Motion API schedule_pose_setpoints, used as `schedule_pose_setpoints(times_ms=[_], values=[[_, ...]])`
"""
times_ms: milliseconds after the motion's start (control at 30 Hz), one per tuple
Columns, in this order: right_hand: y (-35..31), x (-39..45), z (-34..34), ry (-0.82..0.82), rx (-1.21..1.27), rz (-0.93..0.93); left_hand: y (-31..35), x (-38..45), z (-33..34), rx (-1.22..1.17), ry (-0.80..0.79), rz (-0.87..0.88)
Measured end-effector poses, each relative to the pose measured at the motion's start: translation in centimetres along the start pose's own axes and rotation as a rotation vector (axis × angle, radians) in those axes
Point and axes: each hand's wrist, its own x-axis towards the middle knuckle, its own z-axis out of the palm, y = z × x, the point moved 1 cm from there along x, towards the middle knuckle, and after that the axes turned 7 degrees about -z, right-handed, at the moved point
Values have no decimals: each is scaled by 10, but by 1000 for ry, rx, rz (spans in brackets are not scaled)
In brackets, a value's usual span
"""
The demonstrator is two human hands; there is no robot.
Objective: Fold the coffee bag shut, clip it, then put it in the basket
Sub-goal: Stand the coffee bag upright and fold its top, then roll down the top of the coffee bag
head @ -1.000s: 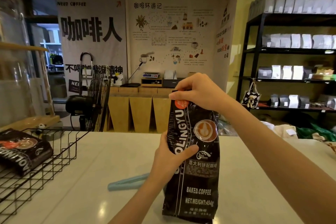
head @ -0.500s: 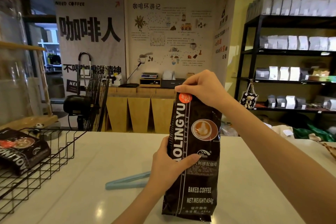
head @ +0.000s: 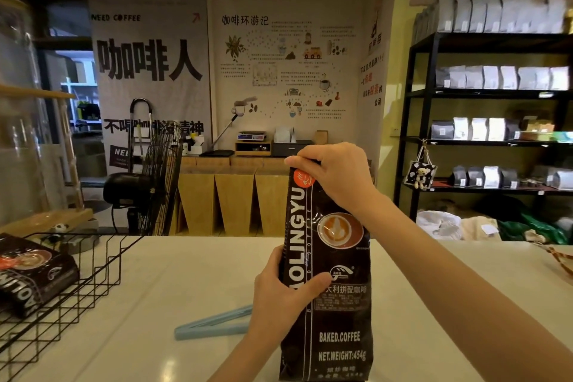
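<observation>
A tall black coffee bag (head: 336,313) with a latte picture stands upright on the white counter in front of me. My left hand (head: 279,295) grips its left side at mid height, thumb across the front. My right hand (head: 333,174) pinches the top edge of the bag, covering the opening. A light blue bag clip (head: 214,324) lies open on the counter just left of my left wrist. The black wire basket (head: 102,263) stands at the left edge of the counter.
Another black coffee bag (head: 34,273) lies inside the basket. A black fan (head: 155,177) stands behind the counter's far left. Shelves of pale coffee bags (head: 496,77) fill the right wall. A woven item (head: 558,257) pokes in at the counter's right edge.
The bag's top has come up a little under my right hand and more of the orange logo shows. My left hand keeps its hold; the clip lies where it was.
</observation>
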Motion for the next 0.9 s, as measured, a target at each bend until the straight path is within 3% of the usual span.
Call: schedule_pose_setpoints(times_ms=[100,167,300,433,533,667,733,833,900], values=[[-1,4,-8,-75,-42,-18,-2,3,0,4,-15,-10],[4,1,-21,-38,-12,18,-4,5,0,7,-26,-12],[20,-44,-44,261,474,491,-7,9,-4,-9,-24,-20],[10,-103,-17,44,925,955,-9,11,-6,-36,-22,-9],[-9,-128,3,-116,1122,1034,-7,10,-4,-8,-31,23],[-16,-137,9,-91,1155,1048,6,19,-4,64,-95,24],[-15,-137,9,-76,1163,1033,31,35,-6,237,-1,145],[-17,-135,9,-81,1177,998,91,56,-1,632,187,566],[-20,-134,10,-76,1166,985,126,63,14,921,178,783]])
